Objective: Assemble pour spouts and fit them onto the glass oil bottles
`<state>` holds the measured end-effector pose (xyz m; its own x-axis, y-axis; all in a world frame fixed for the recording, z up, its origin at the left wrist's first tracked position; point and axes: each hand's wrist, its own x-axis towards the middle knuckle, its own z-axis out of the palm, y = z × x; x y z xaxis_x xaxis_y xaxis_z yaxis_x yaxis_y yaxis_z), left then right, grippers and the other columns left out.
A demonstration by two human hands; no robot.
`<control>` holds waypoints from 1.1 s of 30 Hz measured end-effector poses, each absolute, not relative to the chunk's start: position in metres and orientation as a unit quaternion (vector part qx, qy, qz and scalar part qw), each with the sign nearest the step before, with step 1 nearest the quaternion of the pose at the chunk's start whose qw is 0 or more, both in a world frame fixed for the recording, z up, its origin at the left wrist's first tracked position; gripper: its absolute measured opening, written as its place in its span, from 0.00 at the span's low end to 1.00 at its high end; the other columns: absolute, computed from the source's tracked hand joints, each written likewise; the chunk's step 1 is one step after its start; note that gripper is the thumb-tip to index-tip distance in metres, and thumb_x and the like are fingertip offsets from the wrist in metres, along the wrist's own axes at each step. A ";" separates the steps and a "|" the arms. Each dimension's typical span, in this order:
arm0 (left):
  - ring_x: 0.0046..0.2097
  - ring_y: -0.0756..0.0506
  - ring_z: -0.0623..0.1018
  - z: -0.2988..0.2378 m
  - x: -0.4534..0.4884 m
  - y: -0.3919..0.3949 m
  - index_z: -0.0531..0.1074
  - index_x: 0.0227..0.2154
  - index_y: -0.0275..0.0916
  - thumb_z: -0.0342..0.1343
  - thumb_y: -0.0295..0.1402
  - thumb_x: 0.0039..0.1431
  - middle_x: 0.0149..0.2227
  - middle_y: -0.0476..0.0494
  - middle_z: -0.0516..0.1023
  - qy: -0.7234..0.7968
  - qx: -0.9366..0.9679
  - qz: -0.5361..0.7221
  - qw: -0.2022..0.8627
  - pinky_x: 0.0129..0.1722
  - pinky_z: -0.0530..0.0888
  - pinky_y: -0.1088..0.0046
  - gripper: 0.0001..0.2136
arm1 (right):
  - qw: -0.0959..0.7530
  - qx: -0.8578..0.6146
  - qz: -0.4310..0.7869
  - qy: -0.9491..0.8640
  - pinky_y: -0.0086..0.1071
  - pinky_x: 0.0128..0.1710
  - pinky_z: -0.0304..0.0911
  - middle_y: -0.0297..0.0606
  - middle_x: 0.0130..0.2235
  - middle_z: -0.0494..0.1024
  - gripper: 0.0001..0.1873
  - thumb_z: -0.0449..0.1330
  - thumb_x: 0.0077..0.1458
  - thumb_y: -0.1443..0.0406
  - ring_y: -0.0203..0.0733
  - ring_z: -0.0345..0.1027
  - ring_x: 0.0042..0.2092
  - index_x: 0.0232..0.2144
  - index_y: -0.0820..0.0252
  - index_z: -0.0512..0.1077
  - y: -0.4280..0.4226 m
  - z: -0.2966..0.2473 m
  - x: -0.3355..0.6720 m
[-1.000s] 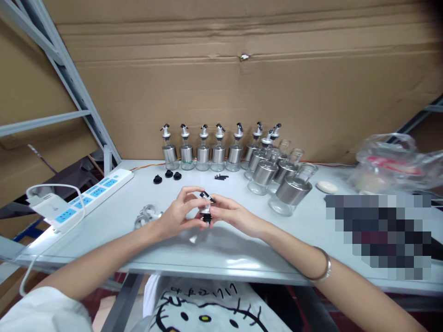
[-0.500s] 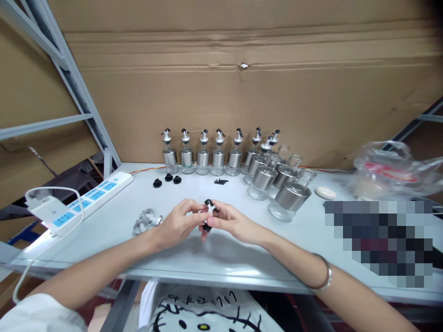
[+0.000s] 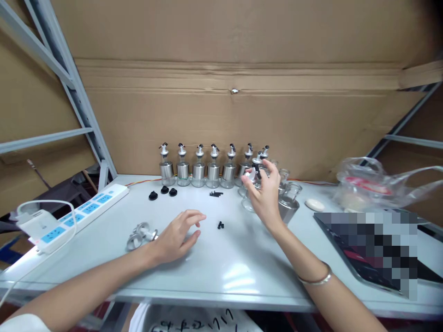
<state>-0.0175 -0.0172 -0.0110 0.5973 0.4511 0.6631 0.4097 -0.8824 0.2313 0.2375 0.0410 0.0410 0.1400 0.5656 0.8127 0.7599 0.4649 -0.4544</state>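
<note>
My right hand [image 3: 266, 196] is raised at the right end of the bottle row and pinches a small white and black pourer spout [image 3: 253, 173] between thumb and fingertips, just above the open-necked glass bottles [image 3: 289, 203]. Low over the table [image 3: 235, 272], my left hand [image 3: 178, 234] has its fingers loosely stretched and holds nothing. A tiny black piece [image 3: 220, 225] lies on the table between the two hands. Several steel-collared bottles with fitted spouts [image 3: 199, 167] stand in a row along the cardboard wall.
Three black stoppers [image 3: 164, 192] and small black clips [image 3: 215, 194] lie in front of the row. Silver rings [image 3: 140, 232] sit left of my left hand. A blue and white power strip [image 3: 79, 211] runs along the left edge. A plastic bag [image 3: 368, 182] and white oval pad [image 3: 314, 204] lie at the right.
My hands have parted: the right one rose with the spout toward the bottles, the left one opened and dropped to the table. A tiny black piece now lies between them. The view tilted upward.
</note>
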 end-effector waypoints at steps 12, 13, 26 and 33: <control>0.44 0.46 0.73 -0.011 -0.017 -0.017 0.54 0.55 0.43 0.45 0.23 0.60 0.45 0.41 0.69 0.252 0.909 0.328 0.049 0.46 0.74 0.66 0.21 | 0.514 -0.535 -0.052 -0.669 0.49 0.53 0.59 0.53 0.54 0.65 0.19 0.50 0.61 0.53 0.56 0.61 0.55 0.38 0.62 0.69 0.065 0.026 0.251; 0.44 0.46 0.73 -0.011 -0.017 -0.017 0.54 0.55 0.43 0.45 0.22 0.60 0.45 0.41 0.69 0.253 0.910 0.324 0.050 0.45 0.74 0.66 0.21 | 0.509 -0.532 -0.058 -0.674 0.49 0.53 0.59 0.53 0.53 0.66 0.18 0.50 0.61 0.53 0.56 0.62 0.54 0.39 0.62 0.69 0.064 0.027 0.250; 0.48 0.45 0.72 -0.012 -0.017 -0.021 0.55 0.54 0.43 0.44 0.22 0.59 0.49 0.40 0.67 0.293 0.912 0.277 0.081 0.50 0.71 0.65 0.21 | 0.529 -0.538 -0.047 -0.654 0.49 0.49 0.62 0.51 0.47 0.61 0.31 0.44 0.58 0.42 0.53 0.65 0.47 0.37 0.62 0.71 0.064 0.021 0.241; 0.62 0.38 0.60 -0.025 -0.017 -0.017 0.46 0.60 0.44 0.56 0.35 0.58 0.60 0.33 0.55 0.333 0.854 0.336 0.215 0.61 0.61 0.53 0.31 | 0.603 -0.385 0.046 -0.698 0.44 0.51 0.62 0.49 0.47 0.65 0.24 0.52 0.57 0.45 0.53 0.60 0.54 0.40 0.59 0.71 0.022 0.046 0.218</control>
